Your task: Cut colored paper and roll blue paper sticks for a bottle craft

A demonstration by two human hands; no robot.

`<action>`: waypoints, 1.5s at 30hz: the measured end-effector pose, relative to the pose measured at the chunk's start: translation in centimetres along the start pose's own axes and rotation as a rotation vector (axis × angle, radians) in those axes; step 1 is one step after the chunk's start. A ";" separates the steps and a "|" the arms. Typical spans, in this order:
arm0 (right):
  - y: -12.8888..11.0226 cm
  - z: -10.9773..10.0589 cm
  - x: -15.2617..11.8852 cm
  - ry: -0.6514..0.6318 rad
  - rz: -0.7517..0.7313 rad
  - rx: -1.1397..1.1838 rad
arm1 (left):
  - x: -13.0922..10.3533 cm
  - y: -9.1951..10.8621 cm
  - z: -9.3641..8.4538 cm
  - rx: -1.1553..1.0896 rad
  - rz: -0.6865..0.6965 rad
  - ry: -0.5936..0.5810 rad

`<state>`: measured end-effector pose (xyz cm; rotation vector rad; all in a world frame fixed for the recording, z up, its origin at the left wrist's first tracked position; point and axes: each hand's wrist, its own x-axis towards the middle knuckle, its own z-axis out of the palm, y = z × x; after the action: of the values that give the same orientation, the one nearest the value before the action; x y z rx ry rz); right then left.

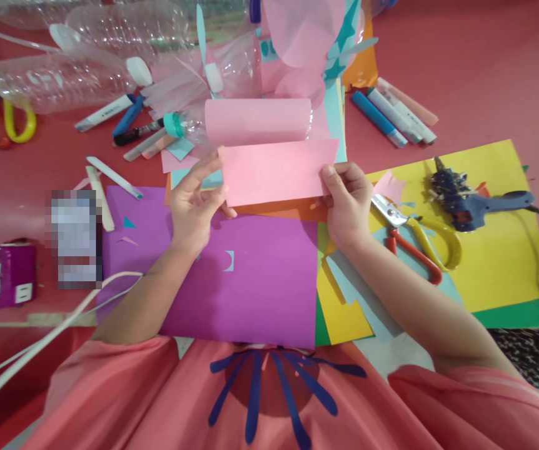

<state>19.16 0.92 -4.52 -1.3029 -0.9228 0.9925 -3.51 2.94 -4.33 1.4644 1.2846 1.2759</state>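
A pink paper strip (276,174) is stretched between my two hands, above the purple sheet (260,281). My left hand (197,203) pinches its left end, thumb in front and fingers partly behind. The right end is gripped by my right hand (348,203), thumb on the front face. Just beyond the strip lies a clear bottle with a green cap (174,125), its body wrapped in pink paper (257,119). Scissors with red and yellow handles (413,240) lie close to my right hand.
A glue gun (471,197) rests on yellow paper (508,250) at the right. Markers (401,115) lie at the back right. Clear bottles (67,78) and yellow-handled scissors (20,122) are at the back left. A phone (76,240), purple power adapter (7,272) and white cable (58,331) are at the left.
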 end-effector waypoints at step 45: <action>0.9 -0.3 0.4 0.006 -0.026 0.005 | 0.2 -0.6 0.4 -0.025 0.105 -0.010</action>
<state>19.48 1.18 -5.39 -1.2864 -0.9304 0.9696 -3.25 3.31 -4.91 1.5363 1.1944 1.3462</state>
